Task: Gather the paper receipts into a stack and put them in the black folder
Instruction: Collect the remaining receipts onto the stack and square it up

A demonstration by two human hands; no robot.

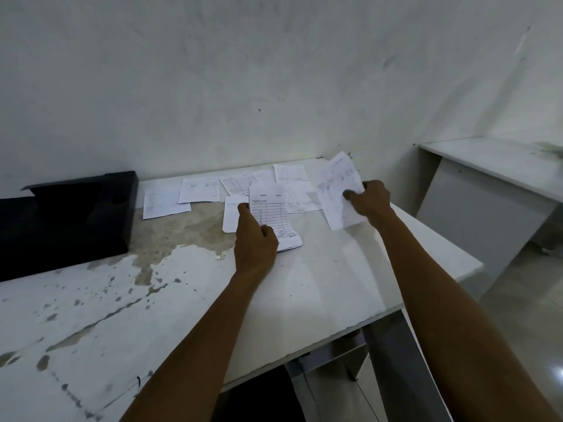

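Note:
My left hand [254, 242] grips a small stack of white receipts [271, 208] with a printed grid on top, held just above the table. To its right, my right hand [370, 199] pinches a single receipt [338, 190], lifted and tilted off the table. Several more loose receipts [199, 190] lie spread along the back of the white table [320, 284] by the wall. The black folder [67, 220] sits at the table's far left, its flap raised against the wall.
The tabletop is worn, with a large bare patch [179, 229] between the folder and the receipts. The table's right edge drops to a tiled floor. A second white table [493, 166] stands further right along the wall.

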